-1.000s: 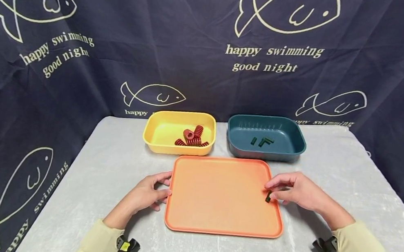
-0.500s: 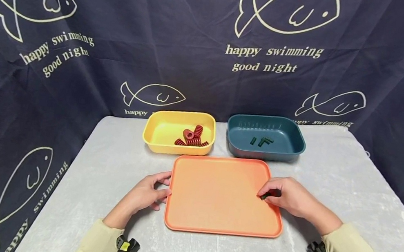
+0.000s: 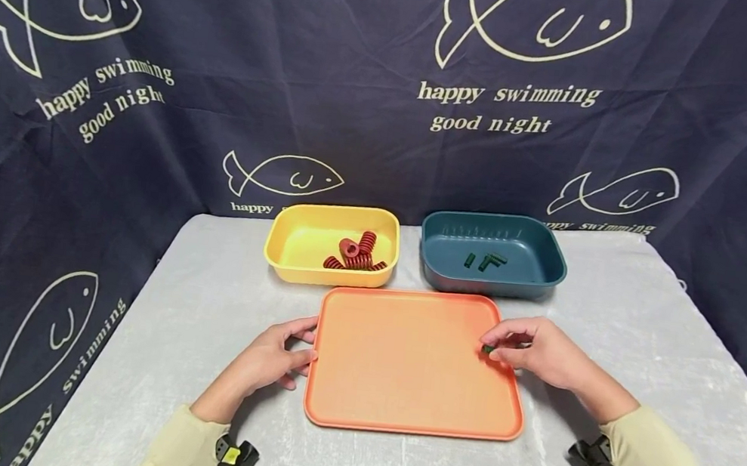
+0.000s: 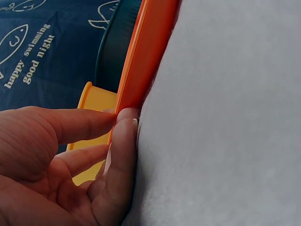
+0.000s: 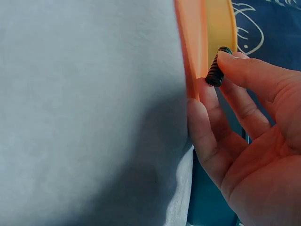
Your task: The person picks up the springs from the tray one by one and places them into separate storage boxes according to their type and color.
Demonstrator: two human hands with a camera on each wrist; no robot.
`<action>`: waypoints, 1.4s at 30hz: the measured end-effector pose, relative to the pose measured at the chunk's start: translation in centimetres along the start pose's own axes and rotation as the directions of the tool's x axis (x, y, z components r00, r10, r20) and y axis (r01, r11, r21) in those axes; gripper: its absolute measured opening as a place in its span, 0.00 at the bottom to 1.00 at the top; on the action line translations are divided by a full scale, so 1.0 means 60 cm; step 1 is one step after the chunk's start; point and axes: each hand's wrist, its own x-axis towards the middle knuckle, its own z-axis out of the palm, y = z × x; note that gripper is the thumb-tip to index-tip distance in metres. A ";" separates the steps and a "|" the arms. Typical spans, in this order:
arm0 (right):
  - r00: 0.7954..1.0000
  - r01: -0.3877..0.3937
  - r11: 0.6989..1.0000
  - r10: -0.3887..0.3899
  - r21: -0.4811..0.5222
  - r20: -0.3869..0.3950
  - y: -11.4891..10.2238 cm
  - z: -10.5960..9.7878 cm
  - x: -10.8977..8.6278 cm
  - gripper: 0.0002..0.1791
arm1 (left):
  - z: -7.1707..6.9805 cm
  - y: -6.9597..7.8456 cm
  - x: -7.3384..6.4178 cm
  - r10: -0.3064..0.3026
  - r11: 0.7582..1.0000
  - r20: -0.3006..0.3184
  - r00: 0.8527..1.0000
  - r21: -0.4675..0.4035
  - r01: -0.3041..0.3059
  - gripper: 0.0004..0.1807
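Between the thumb and fingers of my right hand (image 3: 544, 353) is a small dark green coil spring (image 3: 487, 348), over the right edge of the orange tray (image 3: 407, 366). The right wrist view shows the spring (image 5: 218, 67) tilted, its coils dark, with the thumb on its upper end and other fingers down by the tray's rim. At the opposite side, my left hand (image 3: 267, 360) holds the tray's left edge. In the left wrist view its thumb presses the rim and the fingers lie against the tray's side, low by the cloth.
Behind the tray stand a yellow bin (image 3: 314, 277) with several thick red springs (image 3: 358, 260) and a dark blue bin (image 3: 491, 286) with several small green springs (image 3: 485, 264). Grey cloth (image 3: 202, 306) covers the table. A navy fish-print curtain (image 3: 359, 110) hangs behind.
My right hand has shifted left over the tray's edge with the spring, then slightly toward the bins, and the spring has turned in its fingers. The left hand and tray stay put.
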 end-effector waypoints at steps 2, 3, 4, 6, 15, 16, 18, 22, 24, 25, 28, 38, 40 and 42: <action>0.999 -0.011 1.000 0.012 0.018 -0.031 -0.001 -0.006 0.000 0.11 | 0.000 0.000 0.001 0.003 1.000 0.007 1.000 -0.003 -0.003 0.34; 0.999 -0.015 1.000 0.016 0.027 -0.047 -0.002 -0.008 0.001 0.11 | 0.000 0.000 0.001 0.004 1.000 0.009 1.000 -0.005 -0.004 0.34; 0.998 -0.014 0.999 0.016 0.038 -0.064 -0.003 -0.011 0.003 0.12 | -0.001 0.000 0.000 0.003 1.000 0.009 1.000 -0.004 -0.003 0.34; 0.995 -0.014 0.998 0.019 0.054 -0.094 -0.008 -0.018 0.010 0.12 | -0.004 0.000 -0.002 0.001 1.000 0.002 1.000 -0.002 -0.001 0.34; 0.971 -0.037 0.997 0.052 0.067 -0.232 -0.047 -0.077 0.048 0.17 | -0.005 0.003 -0.005 0.010 1.000 0.014 1.000 -0.009 -0.010 0.33; 0.968 -0.039 0.997 0.055 0.071 -0.243 -0.049 -0.083 0.053 0.17 | -0.004 0.004 -0.005 0.011 1.000 0.014 1.000 -0.009 -0.011 0.33; 0.963 -0.041 0.996 0.062 0.084 -0.263 -0.052 -0.096 0.066 0.18 | -0.003 0.004 -0.004 0.010 1.000 0.013 1.000 -0.009 -0.010 0.33; 0.955 -0.065 0.992 0.092 0.104 -0.283 -0.050 -0.118 0.098 0.20 | -0.002 0.004 -0.003 0.005 1.000 0.009 1.000 -0.011 -0.004 0.33; 0.951 -0.088 0.989 0.118 0.116 -0.285 -0.048 -0.124 0.116 0.21 | -0.003 0.003 -0.002 0.002 1.000 0.004 1.000 -0.011 -0.002 0.33; 0.949 -0.106 0.988 0.134 0.112 -0.286 -0.047 -0.127 0.125 0.22 | -0.003 0.003 -0.003 0.000 1.000 0.003 1.000 -0.013 0.000 0.33; 0.941 -0.165 0.982 0.186 0.094 -0.284 -0.040 -0.129 0.152 0.23 | -0.004 0.002 -0.004 -0.002 1.000 0.001 1.000 -0.012 0.002 0.33; 0.900 -0.353 0.933 0.319 -0.066 -0.299 -0.004 -0.123 0.217 0.16 | -0.002 0.003 -0.005 0.003 1.000 0.003 1.000 -0.012 -0.003 0.33; 0.891 -0.371 0.925 0.331 -0.077 -0.310 0.003 -0.121 0.222 0.15 | -0.001 0.002 -0.005 0.008 1.000 0.007 1.000 -0.011 -0.008 0.34; 0.884 -0.381 0.921 0.336 -0.084 -0.324 0.008 -0.119 0.226 0.14 | -0.001 0.002 -0.004 0.010 1.000 0.010 1.000 -0.011 -0.010 0.34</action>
